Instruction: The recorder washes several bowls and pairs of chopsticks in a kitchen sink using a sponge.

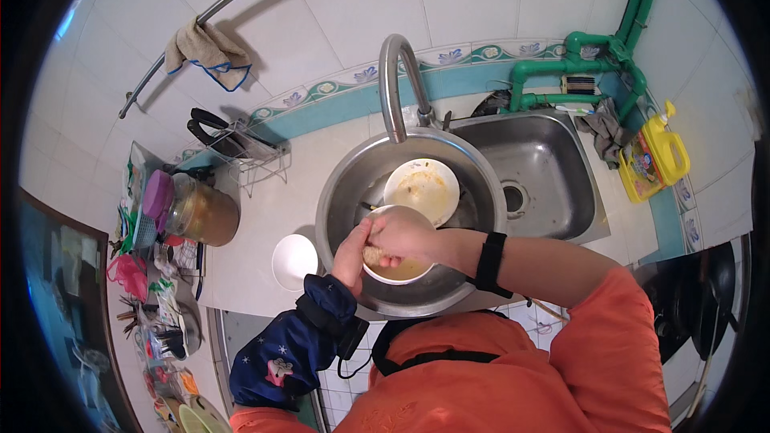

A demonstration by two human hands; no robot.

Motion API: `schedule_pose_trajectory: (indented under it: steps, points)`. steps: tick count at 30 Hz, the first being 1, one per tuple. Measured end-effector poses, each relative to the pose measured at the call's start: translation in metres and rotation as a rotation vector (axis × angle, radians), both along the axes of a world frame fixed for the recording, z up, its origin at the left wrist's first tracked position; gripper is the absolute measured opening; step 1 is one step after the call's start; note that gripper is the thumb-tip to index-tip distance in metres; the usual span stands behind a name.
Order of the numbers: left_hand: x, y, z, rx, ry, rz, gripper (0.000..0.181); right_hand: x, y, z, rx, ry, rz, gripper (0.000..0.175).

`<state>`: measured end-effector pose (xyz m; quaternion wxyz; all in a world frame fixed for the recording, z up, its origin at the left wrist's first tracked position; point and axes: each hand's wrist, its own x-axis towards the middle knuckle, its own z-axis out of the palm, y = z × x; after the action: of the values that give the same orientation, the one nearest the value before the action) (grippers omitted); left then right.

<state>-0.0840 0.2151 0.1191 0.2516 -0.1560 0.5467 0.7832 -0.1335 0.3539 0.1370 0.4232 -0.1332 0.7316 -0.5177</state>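
Observation:
Over a large round steel basin [331, 192], my left hand [350, 252] grips the left side of a white bowl [402, 281]. My right hand [406, 233] reaches across the bowl and holds a tan scrubbing pad [374, 255] inside it. Cloudy yellowish liquid shows in the bowl, and my right hand hides part of the rim. Just beyond, a white plate [421, 189] with yellow food residue lies in the basin. Dark utensil ends poke out beside the plate, too covered to identify. A clean-looking white bowl [295, 261] stands on the counter left of the basin.
A steel faucet [394, 90] arches over the basin's back edge. To the right is a sink [541, 162], with a yellow detergent bottle [652, 153] beyond it. A wire rack [258, 159] and a large jar [207, 210] occupy the left counter.

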Motion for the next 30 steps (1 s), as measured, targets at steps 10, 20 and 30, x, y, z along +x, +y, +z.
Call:
schedule_pose_trajectory:
  steps: [10, 20, 30]
  points:
    - [0.009, 0.016, -0.005, -0.31, 0.071, 0.135, 0.037, 0.022, 0.041, -0.009, 0.22, 1.059, 0.698, 0.014]
    - [0.002, 0.008, 0.011, -0.088, -0.111, 0.07, 0.042, -0.001, 0.007, -0.011, -0.074, -0.035, -0.045, 0.016]
    - [0.003, 0.003, 0.008, -0.33, -0.008, 0.02, 0.038, 0.013, 0.043, -0.01, 0.14, 1.298, 0.723, 0.015]
